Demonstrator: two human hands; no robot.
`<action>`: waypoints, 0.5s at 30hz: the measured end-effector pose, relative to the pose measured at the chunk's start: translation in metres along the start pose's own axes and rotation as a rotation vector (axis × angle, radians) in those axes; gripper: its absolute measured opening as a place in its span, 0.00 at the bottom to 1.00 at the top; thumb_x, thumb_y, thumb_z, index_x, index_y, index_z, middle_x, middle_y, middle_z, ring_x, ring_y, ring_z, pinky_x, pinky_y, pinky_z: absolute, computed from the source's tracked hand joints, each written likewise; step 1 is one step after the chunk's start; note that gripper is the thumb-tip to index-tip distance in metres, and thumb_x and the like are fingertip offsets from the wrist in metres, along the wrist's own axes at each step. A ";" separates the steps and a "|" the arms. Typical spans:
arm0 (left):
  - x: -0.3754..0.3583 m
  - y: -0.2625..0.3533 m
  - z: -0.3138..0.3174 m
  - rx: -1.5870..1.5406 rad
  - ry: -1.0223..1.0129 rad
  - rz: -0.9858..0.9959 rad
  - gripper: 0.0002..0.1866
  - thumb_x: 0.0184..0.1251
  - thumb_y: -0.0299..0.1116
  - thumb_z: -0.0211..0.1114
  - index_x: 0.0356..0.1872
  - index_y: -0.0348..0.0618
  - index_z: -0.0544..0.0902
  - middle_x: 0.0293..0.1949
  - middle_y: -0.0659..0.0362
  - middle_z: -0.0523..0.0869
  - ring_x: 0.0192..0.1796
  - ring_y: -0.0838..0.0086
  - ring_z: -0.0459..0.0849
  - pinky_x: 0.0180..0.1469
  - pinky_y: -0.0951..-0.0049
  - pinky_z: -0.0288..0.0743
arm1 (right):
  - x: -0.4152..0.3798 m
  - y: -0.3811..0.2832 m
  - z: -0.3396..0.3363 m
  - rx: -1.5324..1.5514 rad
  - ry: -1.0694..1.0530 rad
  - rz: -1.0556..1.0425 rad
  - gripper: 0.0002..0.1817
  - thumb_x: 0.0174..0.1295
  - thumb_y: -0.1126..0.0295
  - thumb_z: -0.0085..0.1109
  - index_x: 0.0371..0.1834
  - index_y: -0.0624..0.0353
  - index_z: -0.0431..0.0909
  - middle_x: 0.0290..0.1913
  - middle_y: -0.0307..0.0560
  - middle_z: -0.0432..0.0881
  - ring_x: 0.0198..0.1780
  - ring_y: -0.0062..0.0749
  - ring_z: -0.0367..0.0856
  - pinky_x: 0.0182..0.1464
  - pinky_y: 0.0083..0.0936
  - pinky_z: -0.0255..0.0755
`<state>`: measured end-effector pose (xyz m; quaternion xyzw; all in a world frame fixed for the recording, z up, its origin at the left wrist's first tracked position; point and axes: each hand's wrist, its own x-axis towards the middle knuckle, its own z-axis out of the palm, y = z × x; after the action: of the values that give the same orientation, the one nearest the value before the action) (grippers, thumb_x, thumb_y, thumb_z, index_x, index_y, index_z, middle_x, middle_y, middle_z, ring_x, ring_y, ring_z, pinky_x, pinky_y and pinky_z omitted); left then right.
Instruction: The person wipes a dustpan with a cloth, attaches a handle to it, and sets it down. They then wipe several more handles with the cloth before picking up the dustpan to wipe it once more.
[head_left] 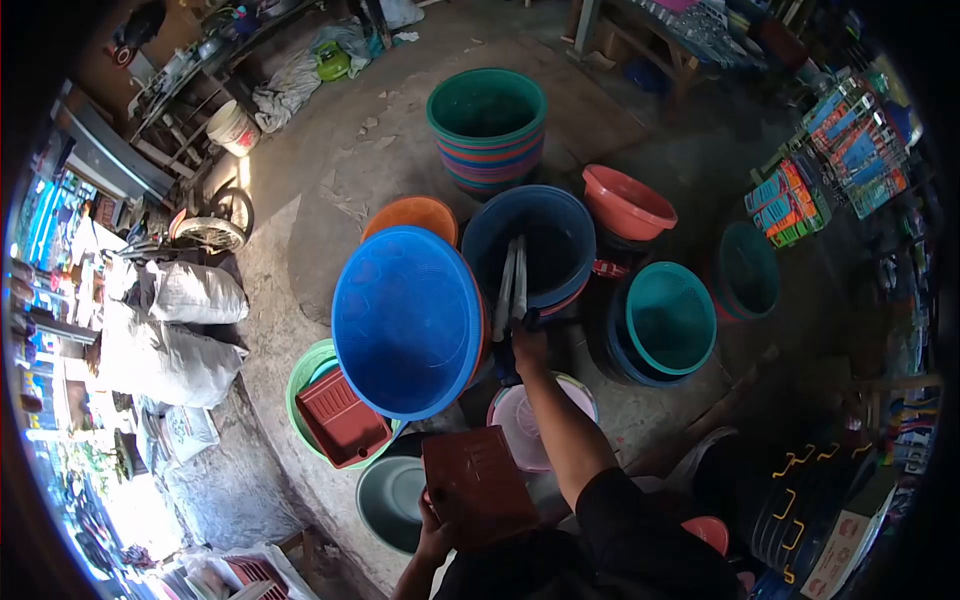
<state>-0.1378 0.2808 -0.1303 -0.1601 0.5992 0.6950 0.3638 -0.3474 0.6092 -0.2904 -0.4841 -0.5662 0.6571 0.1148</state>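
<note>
My left hand (435,538) is closed on the near left edge of a reddish-brown plastic tray (478,485), ridged near its far edge, held low in front of my body. Stretched forward, my right hand (530,352) is closed around the dark lower end of two long, narrow grey metal pieces (511,285). Their upper ends lean over the rim of a dark blue tub (562,215). Left of that hand a big bright blue basin (400,325) stands tilted. Below my right forearm lies a pale pink basin (522,425).
A similar brown tray (345,420) rests in a light green basin (300,385). Around stand a grey basin (385,505), teal tubs (670,318), a coral basin (630,200) and a tall green-topped stack (487,105). White sacks (165,350) line the left side.
</note>
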 end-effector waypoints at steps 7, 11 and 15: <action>0.023 0.021 0.019 -0.008 -0.159 0.044 0.46 0.57 0.21 0.63 0.74 0.53 0.46 0.64 0.54 0.63 0.66 0.66 0.67 0.62 0.62 0.71 | -0.084 -0.047 -0.093 -0.301 0.298 -0.273 0.25 0.58 0.55 0.66 0.51 0.63 0.76 0.43 0.59 0.84 0.46 0.50 0.84 0.51 0.38 0.74; 0.053 0.012 0.015 0.216 -0.251 0.100 0.47 0.56 0.20 0.65 0.74 0.52 0.46 0.63 0.54 0.65 0.64 0.65 0.69 0.61 0.62 0.72 | -0.177 -0.071 -0.200 -0.205 0.310 -0.423 0.25 0.56 0.61 0.69 0.54 0.61 0.76 0.43 0.56 0.84 0.47 0.45 0.83 0.53 0.34 0.73; 0.079 0.006 0.035 0.456 -0.340 0.189 0.48 0.54 0.20 0.66 0.74 0.51 0.47 0.62 0.53 0.66 0.63 0.64 0.70 0.61 0.63 0.72 | -0.268 -0.051 -0.313 -0.083 0.416 -0.494 0.20 0.57 0.66 0.68 0.52 0.61 0.79 0.43 0.45 0.83 0.44 0.29 0.80 0.52 0.28 0.73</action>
<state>-0.1886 0.3385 -0.1705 0.1009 0.6826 0.5899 0.4194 0.0080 0.6367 -0.0767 -0.4604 -0.6570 0.4729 0.3642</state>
